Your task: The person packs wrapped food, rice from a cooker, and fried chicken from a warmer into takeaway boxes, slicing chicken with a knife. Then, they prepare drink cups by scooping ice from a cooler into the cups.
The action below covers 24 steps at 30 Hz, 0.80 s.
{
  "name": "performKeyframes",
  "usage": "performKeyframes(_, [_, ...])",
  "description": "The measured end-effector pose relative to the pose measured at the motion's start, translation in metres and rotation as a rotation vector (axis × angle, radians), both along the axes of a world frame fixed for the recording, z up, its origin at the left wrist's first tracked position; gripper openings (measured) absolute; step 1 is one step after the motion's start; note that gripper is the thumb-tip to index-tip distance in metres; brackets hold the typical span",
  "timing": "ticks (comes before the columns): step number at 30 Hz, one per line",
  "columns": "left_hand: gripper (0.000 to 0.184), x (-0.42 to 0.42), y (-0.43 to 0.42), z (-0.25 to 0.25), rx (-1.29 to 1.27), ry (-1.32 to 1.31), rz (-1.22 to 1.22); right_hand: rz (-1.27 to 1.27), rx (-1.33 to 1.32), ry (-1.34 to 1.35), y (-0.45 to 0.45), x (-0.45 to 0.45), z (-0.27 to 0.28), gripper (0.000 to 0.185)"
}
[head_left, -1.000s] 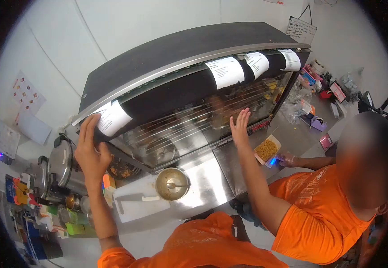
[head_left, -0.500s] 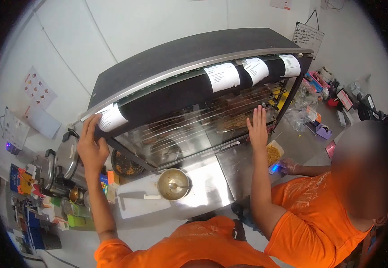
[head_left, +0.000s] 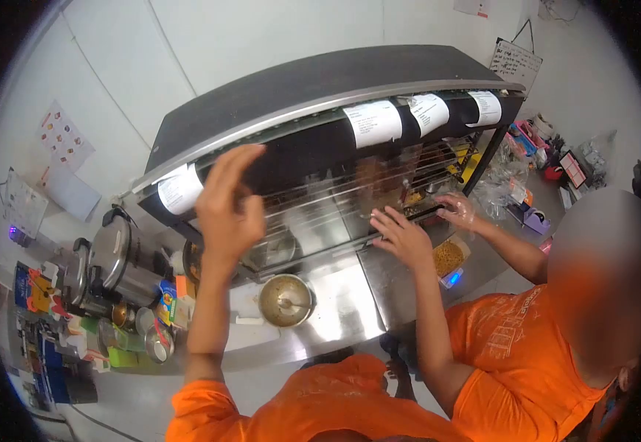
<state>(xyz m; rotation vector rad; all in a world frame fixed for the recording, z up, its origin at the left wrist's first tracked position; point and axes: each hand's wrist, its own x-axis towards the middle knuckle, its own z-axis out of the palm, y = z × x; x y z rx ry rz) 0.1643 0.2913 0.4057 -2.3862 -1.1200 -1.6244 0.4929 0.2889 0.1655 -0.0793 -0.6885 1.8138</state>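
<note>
My left hand (head_left: pixel 230 206) is raised in front of the display warmer (head_left: pixel 320 81), its fingers apart and nothing in it, near the receipt slip (head_left: pixel 180 189) at the warmer's left. My right hand (head_left: pixel 403 237) has its fingers spread at the warmer's lower front edge and holds nothing. Wire racks and dark food show behind the warmer's front. Just right of my right hand, a co-worker's gloved hand (head_left: pixel 457 212) is at the same edge. A box of noodles (head_left: pixel 449 258) sits on a scale with a lit blue display (head_left: pixel 451 278).
A metal bowl with a spoon (head_left: pixel 285 300) stands on the counter beside a white cutting board (head_left: pixel 224 335). Large pots (head_left: pixel 125 258) and small containers are at the left. A co-worker in an orange shirt (head_left: pixel 512 346) stands close at the right. Bags and supplies (head_left: pixel 508 177) lie at the back right.
My left hand has left the left slip and moved right. My right hand has moved left and down to the lower edge. The co-worker's hand has gone from the scale up to the warmer.
</note>
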Motion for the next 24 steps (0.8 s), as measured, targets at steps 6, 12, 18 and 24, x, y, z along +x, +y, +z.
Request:
performKeyframes(6, [0.057, 0.055, 0.031, 0.003, -0.041, 0.061, -0.113, 0.206, -0.270, 0.361, -0.073, 0.024, -0.061, 0.075])
performKeyframes(12, [0.055, 0.090, 0.055, 0.009, -0.054, 0.178, -0.140, -0.076, -0.776, 1.173, -0.180, 0.018, -0.128, 0.073])
performKeyframes(18, [0.054, 0.116, 0.067, 0.015, -0.011, 0.207, -0.197, 0.113, -1.188, 1.848, -0.240, -0.005, -0.088, 0.055])
performKeyframes(24, [0.046, 0.139, 0.065, 0.021, -0.067, 0.187, -0.319, 0.111, -1.142, 1.849, -0.228, 0.010, -0.095, 0.047])
